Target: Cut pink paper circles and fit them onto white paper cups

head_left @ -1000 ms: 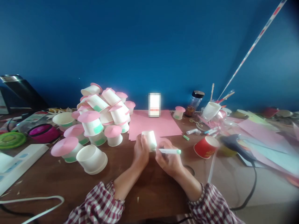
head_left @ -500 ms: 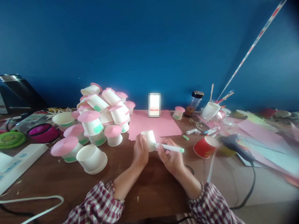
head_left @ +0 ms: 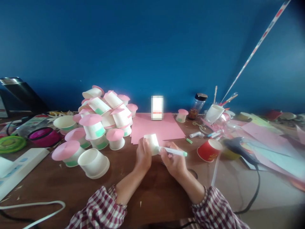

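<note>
My left hand (head_left: 143, 156) is closed around a small white paper cup (head_left: 152, 143), held upside down just above the brown table (head_left: 59, 187). My right hand (head_left: 173, 160) grips a white marker with a green end (head_left: 175, 152), its tip touching the cup's side. Behind the cup lies a pink paper sheet (head_left: 164, 125). To the left stands a pile of white cups with pink caps (head_left: 102, 116).
A red paper cup (head_left: 209, 150) and a dark glue gun (head_left: 238, 147) with its cable lie right of my hands. A jar (head_left: 197, 106), loose markers and coloured paper crowd the right side. A pink bowl (head_left: 44, 136), a green lid (head_left: 10, 143) and a white power strip (head_left: 19, 167) sit at left.
My right hand has shifted slightly up and right, and the marker now slopes more to the right against the cup. My left hand and the cup have hardly moved.
</note>
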A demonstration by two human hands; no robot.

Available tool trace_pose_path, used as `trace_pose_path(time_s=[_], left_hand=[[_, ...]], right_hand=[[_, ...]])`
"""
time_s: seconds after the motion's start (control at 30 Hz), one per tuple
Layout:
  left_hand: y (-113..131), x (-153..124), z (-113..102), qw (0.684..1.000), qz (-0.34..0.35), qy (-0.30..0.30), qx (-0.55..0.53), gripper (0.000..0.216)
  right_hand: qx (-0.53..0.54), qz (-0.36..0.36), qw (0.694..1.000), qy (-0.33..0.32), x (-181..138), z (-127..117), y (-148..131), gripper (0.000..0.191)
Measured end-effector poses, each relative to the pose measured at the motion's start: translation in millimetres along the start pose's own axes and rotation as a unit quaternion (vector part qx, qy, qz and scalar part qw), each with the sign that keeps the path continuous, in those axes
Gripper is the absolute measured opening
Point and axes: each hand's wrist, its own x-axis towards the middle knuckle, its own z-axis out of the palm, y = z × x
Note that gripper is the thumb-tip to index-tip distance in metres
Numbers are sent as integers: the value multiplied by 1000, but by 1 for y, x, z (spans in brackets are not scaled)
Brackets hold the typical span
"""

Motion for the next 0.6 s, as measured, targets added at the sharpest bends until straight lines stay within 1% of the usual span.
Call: trace_pose_path(time_s=[0.07, 0.2, 0.33, 0.43, 0.5, 0.6], left_hand=[[0, 0, 0, 1000, -1, 3, 2, 35], [0, 0, 0, 1000, -8, 3, 3, 35], [1, 1, -1, 1000, 0, 8, 8, 36], [1, 1, -1, 1000, -13, 14, 6, 37], [2, 1, -1, 1000, -19, 16, 1, 37], [2, 1, 0, 1000, -11, 16, 6, 37]], right_hand=[[8, 7, 1000, 1, 0, 0, 0, 11], [28, -18, 999, -38, 0, -1, 0, 10], [21, -5, 999, -32, -1, -1, 2, 10], [35, -30, 997, -54, -2, 0, 2, 7], [31, -34, 998, -52, -3, 0, 1, 6], [6, -19, 999, -33, -3, 0, 0, 8]])
